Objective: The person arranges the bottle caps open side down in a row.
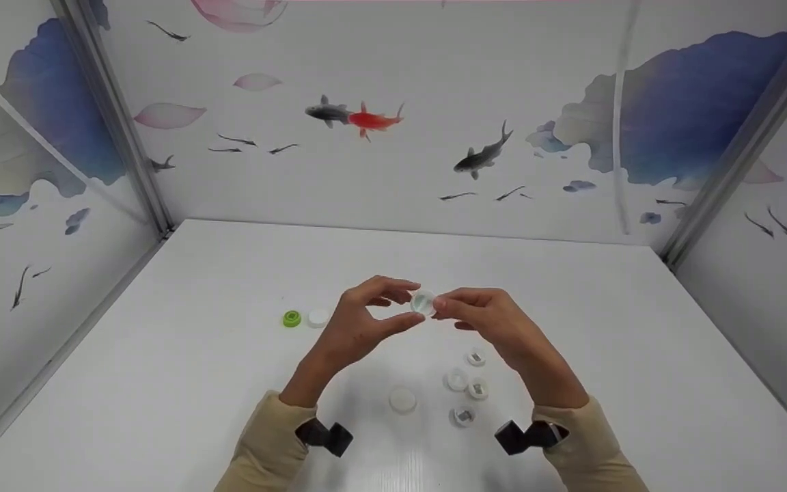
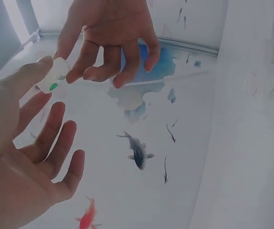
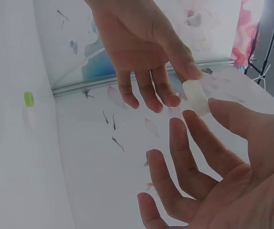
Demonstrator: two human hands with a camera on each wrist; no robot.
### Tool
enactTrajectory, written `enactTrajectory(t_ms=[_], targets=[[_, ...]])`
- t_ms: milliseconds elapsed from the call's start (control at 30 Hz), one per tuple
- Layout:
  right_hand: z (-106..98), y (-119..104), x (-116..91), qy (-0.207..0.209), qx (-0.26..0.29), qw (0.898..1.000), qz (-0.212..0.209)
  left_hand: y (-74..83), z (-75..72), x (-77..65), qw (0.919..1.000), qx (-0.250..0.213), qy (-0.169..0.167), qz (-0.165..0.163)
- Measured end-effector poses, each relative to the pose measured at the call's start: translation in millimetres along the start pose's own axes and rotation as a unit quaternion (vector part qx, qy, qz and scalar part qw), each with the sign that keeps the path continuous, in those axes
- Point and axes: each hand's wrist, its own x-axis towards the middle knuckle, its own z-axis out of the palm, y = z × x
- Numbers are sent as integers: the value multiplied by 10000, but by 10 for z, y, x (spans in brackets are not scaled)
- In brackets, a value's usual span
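Observation:
A small round whitish cap-like piece (image 1: 423,303), partly see-through, is held up above the white table between both hands. My left hand (image 1: 363,324) pinches it between thumb and forefinger from the left. From the other side, the thumb and forefinger of my right hand (image 1: 496,318) grip its edge. The left wrist view shows a green spot on the piece (image 2: 57,78). In the right wrist view the piece (image 3: 195,98) appears edge-on as a pale band. The other fingers of both hands are loosely bent around nothing.
A green ring-shaped cap (image 1: 292,318) and a white round piece (image 1: 319,317) lie left of my left hand. A larger white disc (image 1: 402,400) lies nearer me. Several small white round pieces (image 1: 463,416) are grouped below my right hand. Patterned panels (image 1: 393,184) enclose the table.

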Motion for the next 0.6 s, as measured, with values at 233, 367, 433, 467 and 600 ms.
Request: enactTrajectory(t_ms=[233, 367, 433, 467, 600], targets=[[-14, 15, 6, 90, 42, 9999, -78, 52, 7, 31, 9886, -935, -85, -1180], [-13, 21, 12, 145, -36, 9997, -189, 60, 13, 31, 9719, -1330, -327, -1914], [-11, 22, 12, 177, -126, 9995, -238, 60, 5, 25, 9630, -1467, -507, -2202], [-11, 23, 10, 193, -174, 9993, -255, 58, -2, 22, 9584, -1531, -601, -2331], [-4, 25, 2, 255, -335, 9987, -270, 34, -28, 8, 9369, -1865, -961, -2796]])
